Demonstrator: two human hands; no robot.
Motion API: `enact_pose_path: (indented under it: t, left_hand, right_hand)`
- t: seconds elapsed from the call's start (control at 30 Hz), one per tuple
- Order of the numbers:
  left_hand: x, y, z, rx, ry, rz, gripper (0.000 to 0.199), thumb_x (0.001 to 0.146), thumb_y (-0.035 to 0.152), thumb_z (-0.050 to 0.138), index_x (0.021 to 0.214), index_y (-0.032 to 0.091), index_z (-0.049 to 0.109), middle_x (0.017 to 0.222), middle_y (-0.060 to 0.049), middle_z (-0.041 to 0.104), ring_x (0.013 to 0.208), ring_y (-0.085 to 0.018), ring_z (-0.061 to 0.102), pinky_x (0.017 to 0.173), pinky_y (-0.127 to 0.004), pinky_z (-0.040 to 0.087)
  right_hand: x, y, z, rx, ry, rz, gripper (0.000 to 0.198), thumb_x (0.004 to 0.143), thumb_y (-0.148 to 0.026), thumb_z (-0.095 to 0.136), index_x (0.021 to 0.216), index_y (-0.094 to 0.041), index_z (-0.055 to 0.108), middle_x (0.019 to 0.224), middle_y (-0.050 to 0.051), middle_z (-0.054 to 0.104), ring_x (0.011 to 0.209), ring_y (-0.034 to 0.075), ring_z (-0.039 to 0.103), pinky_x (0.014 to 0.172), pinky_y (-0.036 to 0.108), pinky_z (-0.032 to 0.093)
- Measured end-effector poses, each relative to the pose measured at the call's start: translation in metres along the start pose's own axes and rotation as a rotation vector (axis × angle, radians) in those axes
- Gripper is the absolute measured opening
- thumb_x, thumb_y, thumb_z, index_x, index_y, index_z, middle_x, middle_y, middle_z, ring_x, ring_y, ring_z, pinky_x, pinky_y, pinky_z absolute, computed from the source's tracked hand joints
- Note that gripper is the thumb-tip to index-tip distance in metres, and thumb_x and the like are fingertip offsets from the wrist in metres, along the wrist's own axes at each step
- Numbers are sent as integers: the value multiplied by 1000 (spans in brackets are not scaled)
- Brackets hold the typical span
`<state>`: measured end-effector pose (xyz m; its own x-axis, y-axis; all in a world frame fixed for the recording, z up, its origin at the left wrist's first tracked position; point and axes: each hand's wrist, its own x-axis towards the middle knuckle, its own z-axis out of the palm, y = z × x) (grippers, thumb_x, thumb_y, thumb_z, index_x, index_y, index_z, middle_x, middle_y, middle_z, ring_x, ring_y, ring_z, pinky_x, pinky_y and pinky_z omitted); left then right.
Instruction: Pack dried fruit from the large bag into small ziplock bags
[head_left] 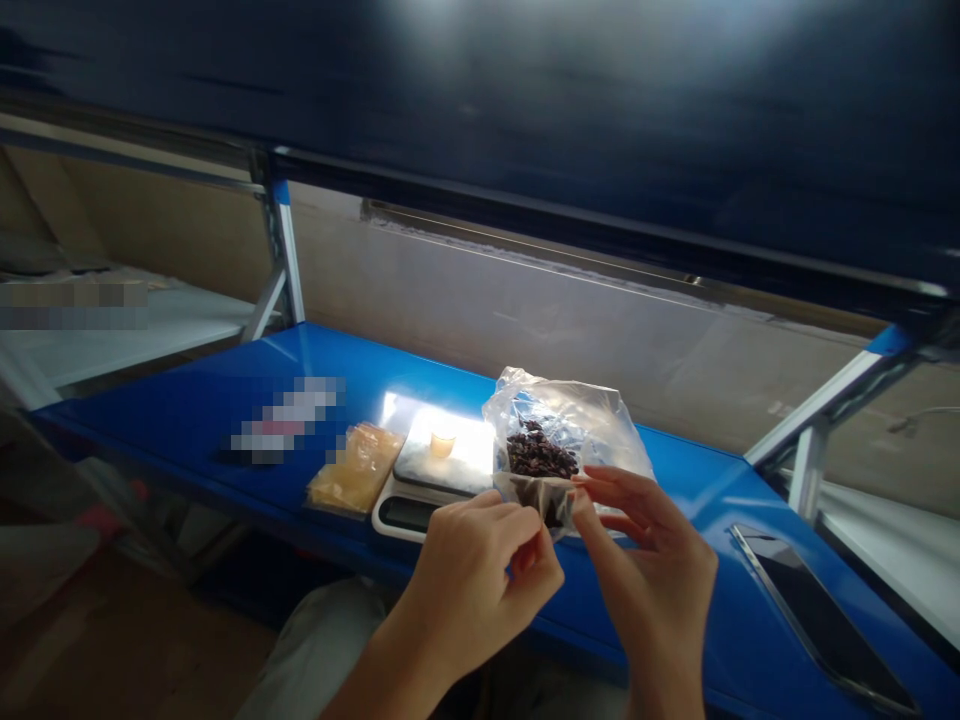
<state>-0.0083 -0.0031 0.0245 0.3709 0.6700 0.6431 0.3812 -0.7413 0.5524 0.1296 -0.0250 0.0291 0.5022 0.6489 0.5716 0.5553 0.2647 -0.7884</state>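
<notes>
A clear plastic bag (619, 430) lies on the blue shelf, holding a heap of dark, dried-looking pieces (538, 452). Both hands are at its near edge. With curled fingers, my left hand (487, 570) pinches the plastic at the left. My right hand (652, 560) grips the same edge between thumb and fingers, its other fingers partly extended. To the left of the bag is a white digital scale (409, 512) with a shiny top plate. A small yellowish cup (442, 446) stands on that plate.
Beside the scale sits a clear packet of yellowish contents (356, 468). Farther left is a pixelated item (289, 420). A dark smartphone (825, 615) lies at the right of the blue shelf (420, 370). Overhead, a dark upper shelf (480, 130) hangs low; metal posts (285, 250) stand at the sides.
</notes>
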Motion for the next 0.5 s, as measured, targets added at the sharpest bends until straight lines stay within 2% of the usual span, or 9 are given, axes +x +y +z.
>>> enact_pose_path:
  t: [0.2, 0.4, 0.5]
  left_hand:
    - [0, -5, -1, -40, 17, 5, 26, 79, 12, 47, 56, 18, 39, 55, 2, 49, 64, -13, 49, 60, -24, 37]
    - [0, -18, -1, 82, 212, -6, 30, 73, 10, 48, 49, 18, 32, 47, 1, 43, 61, -14, 48, 55, -24, 35]
    - [3, -25, -6, 84, 229, -15, 33, 77, 11, 47, 49, 19, 31, 48, 1, 41, 57, -14, 46, 52, -24, 34]
  right_hand:
    - [3, 1, 2, 48, -152, 11, 15, 71, -27, 63, 84, -24, 68, 85, 3, 72, 75, 19, 69, 50, 23, 55]
    - [6, 10, 7, 259, -430, 126, 26, 69, -21, 59, 94, -26, 64, 105, 3, 69, 101, 24, 65, 66, 28, 54]
    - [6, 10, 6, 369, -578, 216, 24, 78, -31, 60, 101, -27, 65, 115, 4, 66, 110, 25, 61, 75, 31, 54]
